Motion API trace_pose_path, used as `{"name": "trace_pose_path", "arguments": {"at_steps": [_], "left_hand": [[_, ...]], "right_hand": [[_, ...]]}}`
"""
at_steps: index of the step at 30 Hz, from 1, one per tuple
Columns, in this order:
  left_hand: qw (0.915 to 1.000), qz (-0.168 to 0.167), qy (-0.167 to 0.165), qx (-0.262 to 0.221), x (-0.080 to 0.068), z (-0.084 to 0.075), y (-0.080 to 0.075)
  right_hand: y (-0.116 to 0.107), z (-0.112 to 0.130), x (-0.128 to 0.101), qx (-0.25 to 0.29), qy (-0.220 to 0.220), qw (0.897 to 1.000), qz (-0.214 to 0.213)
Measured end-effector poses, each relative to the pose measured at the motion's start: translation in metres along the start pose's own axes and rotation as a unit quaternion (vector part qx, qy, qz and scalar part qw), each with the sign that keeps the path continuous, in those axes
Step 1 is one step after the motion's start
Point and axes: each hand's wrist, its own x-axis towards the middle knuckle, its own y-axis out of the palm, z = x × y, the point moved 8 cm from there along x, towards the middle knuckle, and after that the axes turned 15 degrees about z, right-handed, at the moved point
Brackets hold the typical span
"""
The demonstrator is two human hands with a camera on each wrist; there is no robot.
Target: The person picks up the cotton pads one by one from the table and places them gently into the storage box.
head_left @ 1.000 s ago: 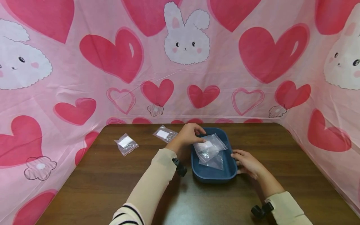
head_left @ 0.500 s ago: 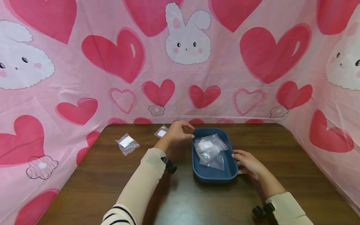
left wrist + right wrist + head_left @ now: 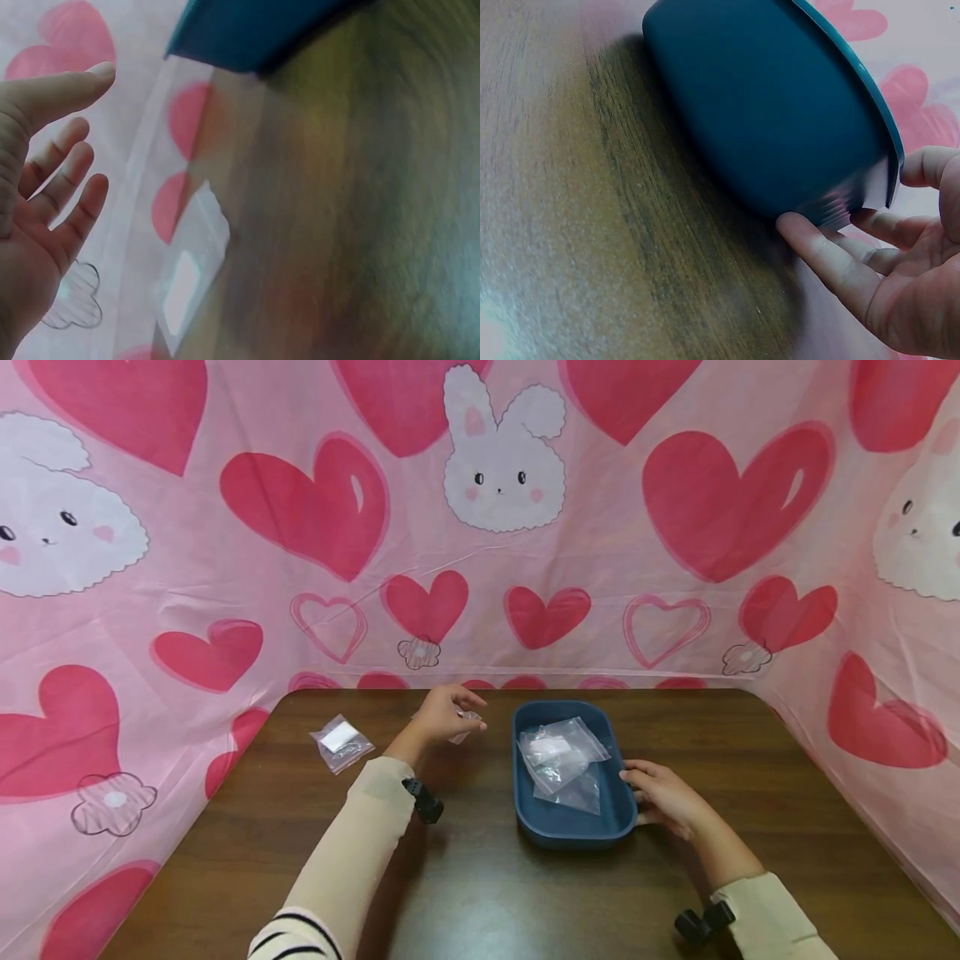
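Note:
In the head view a dark blue plastic bin (image 3: 573, 837) stands right of the table's middle, with several clear zip bags (image 3: 558, 764) lying overlapped inside it. My right hand (image 3: 663, 793) holds the bin's right side; in the right wrist view its fingertips (image 3: 799, 229) meet the outer wall near the rim. My left hand (image 3: 442, 714), fingers loosely bent and apart, hovers left of the bin over a small zip bag (image 3: 196, 262) with a white label. The left wrist view shows nothing between thumb and fingers. From the head, this bag is mostly hidden behind the hand.
Another labelled zip bag (image 3: 341, 745) lies farther left on the brown wooden table (image 3: 480, 893). A pink cloth (image 3: 525, 560) with hearts and rabbits hangs behind the table and along both sides.
My left hand has moved left from over the bags in the bin to above the loose bag beside it. The right hand stays at the bin's side.

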Motion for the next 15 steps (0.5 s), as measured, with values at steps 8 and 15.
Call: {"name": "trace_pose_path", "arguments": {"at_steps": [8, 15], "left_hand": [[0.9996, -0.006, -0.007, 0.028, 0.000, 0.021, 0.000], [0.9975, -0.035, -0.025, 0.057, -0.001, 0.041, -0.006]], "right_hand": [[0.000, 0.001, -0.001, 0.008, -0.003, 1.000, -0.003], [0.000, 0.001, -0.001, 0.007, -0.001, 1.000, -0.003]]}}
